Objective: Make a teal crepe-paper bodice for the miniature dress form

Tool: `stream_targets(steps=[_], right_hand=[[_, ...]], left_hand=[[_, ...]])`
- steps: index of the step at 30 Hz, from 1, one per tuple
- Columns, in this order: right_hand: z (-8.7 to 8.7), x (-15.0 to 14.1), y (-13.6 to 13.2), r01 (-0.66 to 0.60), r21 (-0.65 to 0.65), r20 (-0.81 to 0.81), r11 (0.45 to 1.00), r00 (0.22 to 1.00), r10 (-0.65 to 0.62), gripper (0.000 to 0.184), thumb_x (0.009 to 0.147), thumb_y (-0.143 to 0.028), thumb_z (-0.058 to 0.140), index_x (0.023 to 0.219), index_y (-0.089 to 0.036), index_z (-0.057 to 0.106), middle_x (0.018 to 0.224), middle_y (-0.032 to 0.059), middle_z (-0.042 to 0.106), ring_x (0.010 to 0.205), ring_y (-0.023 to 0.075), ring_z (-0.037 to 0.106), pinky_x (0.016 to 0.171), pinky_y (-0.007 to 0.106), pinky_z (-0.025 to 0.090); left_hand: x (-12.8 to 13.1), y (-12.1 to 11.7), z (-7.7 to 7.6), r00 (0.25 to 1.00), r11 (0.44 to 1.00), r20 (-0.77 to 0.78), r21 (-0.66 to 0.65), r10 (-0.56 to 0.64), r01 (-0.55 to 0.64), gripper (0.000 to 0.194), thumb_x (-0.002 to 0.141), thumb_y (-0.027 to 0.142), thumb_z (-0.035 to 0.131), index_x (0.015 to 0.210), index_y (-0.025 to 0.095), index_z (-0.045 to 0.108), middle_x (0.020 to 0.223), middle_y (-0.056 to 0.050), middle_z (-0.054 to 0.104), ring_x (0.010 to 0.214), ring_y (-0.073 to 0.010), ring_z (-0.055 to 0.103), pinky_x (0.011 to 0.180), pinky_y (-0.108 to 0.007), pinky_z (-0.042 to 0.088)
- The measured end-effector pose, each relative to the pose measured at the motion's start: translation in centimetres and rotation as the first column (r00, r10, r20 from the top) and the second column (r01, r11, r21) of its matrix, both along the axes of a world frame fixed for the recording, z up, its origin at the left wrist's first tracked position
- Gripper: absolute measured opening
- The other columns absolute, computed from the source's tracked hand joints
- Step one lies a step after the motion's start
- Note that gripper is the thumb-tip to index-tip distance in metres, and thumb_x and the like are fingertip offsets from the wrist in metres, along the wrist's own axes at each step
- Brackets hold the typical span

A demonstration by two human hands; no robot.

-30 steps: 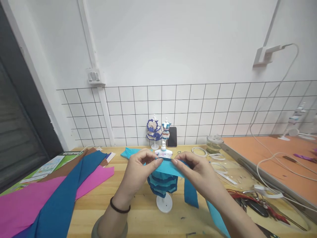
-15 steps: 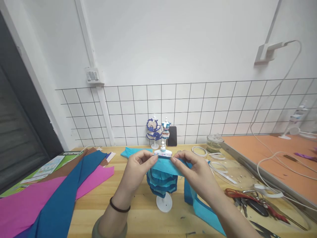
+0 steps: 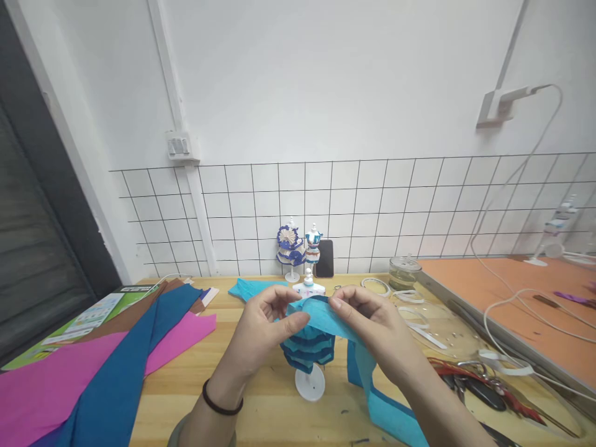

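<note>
In the middle stands a small white dress-form stand (image 3: 310,290) on a round base, wrapped in tiers of ruffled blue crepe paper (image 3: 308,352). A long light-blue crepe paper strip (image 3: 328,316) with a dark-blue edge crosses the form's front at chest height. My right hand (image 3: 367,323) pinches the strip's upper edge between thumb and fingers. The rest of it hangs down to the right onto the table. At the strip's left end is my left hand (image 3: 267,326), thumb and forefinger apart, the thumb in front of the paper. Its other fingertips are partly hidden.
Blue, pink and brown paper sheets (image 3: 179,338) cover the left side. Behind stand two decorated mini forms (image 3: 291,248) and a phone (image 3: 325,258). To the right are a glass jar (image 3: 404,273), white tape rings (image 3: 375,286), keys (image 3: 484,391) and an orange board (image 3: 512,304).
My left thumb has come away from the strip's upper edge and sits lower, apart from the forefinger. The strip's left end now curls up, and my right hand has shifted slightly right.
</note>
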State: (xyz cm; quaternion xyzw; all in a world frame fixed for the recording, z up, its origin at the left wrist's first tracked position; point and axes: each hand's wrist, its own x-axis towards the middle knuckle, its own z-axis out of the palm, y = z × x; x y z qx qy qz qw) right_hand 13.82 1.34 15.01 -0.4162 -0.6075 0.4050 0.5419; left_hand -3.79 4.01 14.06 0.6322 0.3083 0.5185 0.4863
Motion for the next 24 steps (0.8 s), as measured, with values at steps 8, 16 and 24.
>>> stream_targets(steps=[8,16,24], right_hand=[[0.0,-0.6,-1.1,0.006,-0.094,-0.286,0.996,0.958,-0.033,0.023,0.078,-0.040,0.058,0.073,-0.018,0.054,0.063,-0.0035,0.048,0.057,0.0086,0.040,0.052,0.018,0.033],[-0.7,-1.0,-0.8,0.006,-0.076,-0.283,0.997,0.959,-0.027,0.025,0.076,-0.040,0.060,0.070,-0.016,0.055,0.063,-0.0024,0.049,0.058,0.0097,0.039,0.052,0.019,0.032],[-0.9,-0.5,-0.3,-0.034,0.144,0.065,0.989,0.998,0.024,0.017,0.079,-0.033,0.056,0.070,-0.019,0.056,0.074,0.0001,0.050,0.067,0.0133,0.048,0.058,0.023,0.038]], left_hand=[[1.8,-1.6,0.4,0.955,0.976,0.208,-0.009,-0.210,0.216,0.039,0.064,0.045,0.068,0.091,0.017,0.062,0.079,-0.004,0.060,0.074,-0.0165,0.053,0.066,-0.026,0.042],[1.8,-1.7,0.5,0.975,0.997,0.207,-0.041,0.075,-0.068,0.038,0.075,0.051,0.054,0.066,0.015,0.060,0.056,0.002,0.049,0.055,-0.0106,0.042,0.054,-0.022,0.034],[1.7,-1.4,0.5,0.922,0.983,0.376,-0.181,0.087,-0.019,0.040,0.076,0.051,0.051,0.075,0.014,0.065,0.068,-0.003,0.060,0.069,-0.0154,0.054,0.063,-0.024,0.041]])
